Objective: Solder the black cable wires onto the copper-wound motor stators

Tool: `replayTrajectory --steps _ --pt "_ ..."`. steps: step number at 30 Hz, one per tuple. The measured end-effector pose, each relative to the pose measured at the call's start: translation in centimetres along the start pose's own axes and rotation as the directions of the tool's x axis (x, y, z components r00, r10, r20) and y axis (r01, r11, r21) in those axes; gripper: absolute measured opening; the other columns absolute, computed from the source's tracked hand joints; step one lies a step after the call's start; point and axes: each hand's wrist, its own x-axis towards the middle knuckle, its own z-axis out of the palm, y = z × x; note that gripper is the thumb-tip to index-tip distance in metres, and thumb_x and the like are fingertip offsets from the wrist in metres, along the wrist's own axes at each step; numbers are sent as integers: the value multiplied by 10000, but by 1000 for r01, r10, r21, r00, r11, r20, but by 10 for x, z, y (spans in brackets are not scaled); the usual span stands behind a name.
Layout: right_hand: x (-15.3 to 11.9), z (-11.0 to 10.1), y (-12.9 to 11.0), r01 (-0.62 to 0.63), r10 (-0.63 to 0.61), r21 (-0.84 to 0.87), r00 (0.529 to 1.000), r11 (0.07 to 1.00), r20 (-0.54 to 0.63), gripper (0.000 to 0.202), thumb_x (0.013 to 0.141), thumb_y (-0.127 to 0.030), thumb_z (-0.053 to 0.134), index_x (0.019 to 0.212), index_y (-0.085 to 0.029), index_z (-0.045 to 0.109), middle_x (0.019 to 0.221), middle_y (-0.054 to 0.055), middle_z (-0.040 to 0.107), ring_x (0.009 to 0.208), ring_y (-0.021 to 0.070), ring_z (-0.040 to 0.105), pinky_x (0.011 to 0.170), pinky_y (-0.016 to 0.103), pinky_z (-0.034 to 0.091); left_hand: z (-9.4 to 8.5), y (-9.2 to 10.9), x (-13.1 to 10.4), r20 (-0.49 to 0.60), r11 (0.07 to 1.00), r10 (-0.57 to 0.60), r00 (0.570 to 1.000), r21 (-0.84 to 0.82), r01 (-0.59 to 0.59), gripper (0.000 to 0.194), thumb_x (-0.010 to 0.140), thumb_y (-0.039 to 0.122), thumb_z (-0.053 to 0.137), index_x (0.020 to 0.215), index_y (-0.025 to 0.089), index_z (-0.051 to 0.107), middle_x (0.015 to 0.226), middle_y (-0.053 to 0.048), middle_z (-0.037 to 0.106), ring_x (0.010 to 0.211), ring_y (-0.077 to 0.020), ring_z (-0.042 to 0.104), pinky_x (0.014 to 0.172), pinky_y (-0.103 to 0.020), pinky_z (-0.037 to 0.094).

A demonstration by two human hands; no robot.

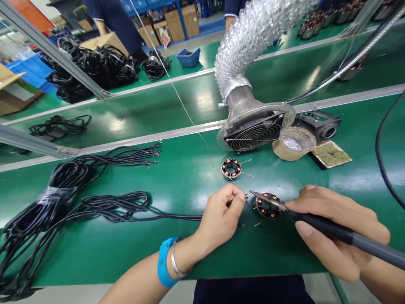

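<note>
My left hand (221, 213) pinches the end of a black cable (177, 216), whose thin wire tips stick out past the fingertips. In my right hand (341, 228) is a soldering iron (319, 221), held like a pen. Its pointed metal tip meets or nearly meets the wire ends, just above and left of a copper-wound stator (268, 212). That stator lies on the green table between my hands, partly hidden under the iron. A second stator (231, 169) with loose thin leads sits farther back, beyond my left hand.
Bundled black cables (60, 185) cover the left side. At the back stand a fume extractor fan (256, 133) with a silver duct (236, 55), a solder pot (294, 143), an iron stand (325, 126) and a sponge tray (332, 155). Beyond the rail, a person (115, 25) stands near heaped cables.
</note>
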Motion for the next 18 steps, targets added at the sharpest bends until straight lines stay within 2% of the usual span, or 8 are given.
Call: replayTrajectory --steps 4,10,14,16,18 --pt "1 0 1 -1 1 14 1000 1000 2 290 799 -39 566 1042 -153 677 722 22 612 553 134 570 490 293 478 1 0 0 -1 1000 3 1000 0 -3 221 950 288 503 755 184 515 634 66 418 596 -97 356 573 -244 281" --pt "2 -1 4 21 -22 -12 999 1000 -41 353 805 -34 593 1112 -172 698 794 39 668 632 162 617 554 325 514 0 -1 0 -5 1000 17 1000 1 -17 212 954 273 502 762 185 522 640 65 433 601 -96 364 582 -244 287" --pt "-5 1 10 31 -32 -22 997 999 -67 458 859 -91 599 1299 -203 659 887 55 707 678 199 638 564 356 531 0 0 0 -5 1000 15 1000 0 -15 211 951 277 507 762 184 525 640 65 432 601 -95 366 583 -243 288" --pt "-10 4 12 13 -14 -8 996 1000 -85 534 883 -86 597 1397 -228 598 880 33 718 645 184 645 527 329 536 0 0 0 1 1000 5 1000 -1 -5 217 952 291 509 764 183 526 635 65 427 594 -95 362 576 -244 283" --pt "-12 9 15 -10 10 3 994 1000 -107 557 896 -45 595 1414 -249 580 818 -6 713 596 145 643 506 277 543 0 1 1 10 1000 -8 1000 -6 8 223 953 303 509 765 183 527 628 65 423 587 -96 358 570 -246 279"
